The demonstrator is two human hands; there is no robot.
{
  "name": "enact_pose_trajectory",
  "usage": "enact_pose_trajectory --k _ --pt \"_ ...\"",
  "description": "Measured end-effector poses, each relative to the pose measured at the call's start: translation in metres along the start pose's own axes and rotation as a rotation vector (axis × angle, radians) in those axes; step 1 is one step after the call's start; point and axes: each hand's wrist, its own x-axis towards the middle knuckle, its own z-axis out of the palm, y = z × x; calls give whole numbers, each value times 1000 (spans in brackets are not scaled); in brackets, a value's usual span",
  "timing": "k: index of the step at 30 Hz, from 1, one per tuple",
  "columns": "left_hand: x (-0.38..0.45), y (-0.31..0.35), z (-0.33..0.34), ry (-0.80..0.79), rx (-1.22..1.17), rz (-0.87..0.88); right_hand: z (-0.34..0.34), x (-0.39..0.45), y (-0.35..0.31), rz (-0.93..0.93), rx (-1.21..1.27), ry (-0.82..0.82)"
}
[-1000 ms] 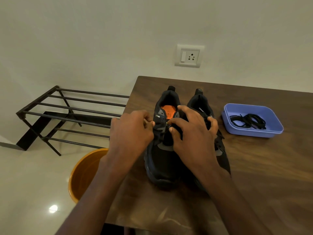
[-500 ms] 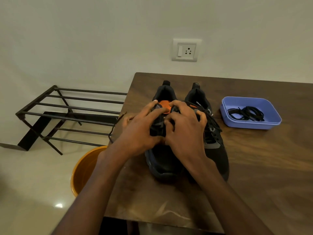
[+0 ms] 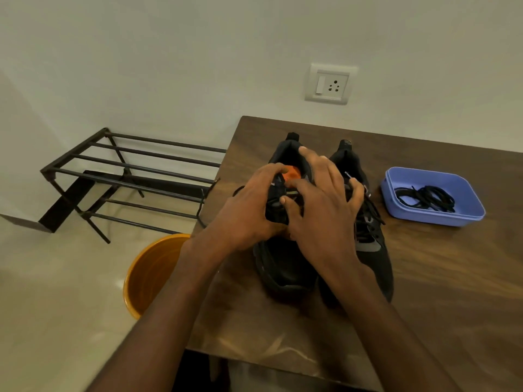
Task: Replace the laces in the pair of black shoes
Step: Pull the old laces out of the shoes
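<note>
Key relation: the left black shoe (image 3: pixel 283 267) lay directly under both hands, its long axis running from 6 o'clock (toe, toward the person) to 12 o'clock (heel, toward the wall).
Left hand (image 3: pixel 249 210): fingers curled round the 9 o'clock side of the shoe's tongue and eyelet area; it seemed to grip the upper, perhaps with the lace under it, but I could not tell this for certain.
Right hand (image 3: pixel 325 207): fingers spread over the shoe's opening, thumb pressing at the eyelets; whether it pinched a lace was hidden.
Nearer hand: both were on the shoe and touched each other; the left one looked better placed for the loose lace.
Old lace (image 3: pixel 202 205): a thin black cord hanging off the bench edge at 9 o'clock of the shoe, limp and round.
Right black shoe (image 3: pixel 370 239): just beside the first, at 3 o'clock, parallel, laces in place.
New laces (image 3: pixel 424 195): a loose black coil in the blue tray (image 3: pixel 467 219), well apart at 3 o'clock.
Materials: matte fabric shoes with an orange insole (image 3: pixel 293 174); smooth plastic tray; dark wood-grain bench (image 3: pixel 438 292).
Judgement: the unlacing of the first shoe appeared to be in hand.
</note>
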Motion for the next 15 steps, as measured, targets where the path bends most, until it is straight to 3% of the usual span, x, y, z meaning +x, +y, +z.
enact_pose_trajectory --k 5,9,11,15 --pt "2 -3 1 -35 -30 -19 -1 -1 10 43 99 11" --pt "4 -3 2 -43 -90 -48 -11 -8 24 139 191 338" --pt "5 -4 2 -46 -96 -52 -16 -10 24 146 151 416" --pt "3 -6 3 -30 -90 -35 -9 -2 10 -16 -35 117"
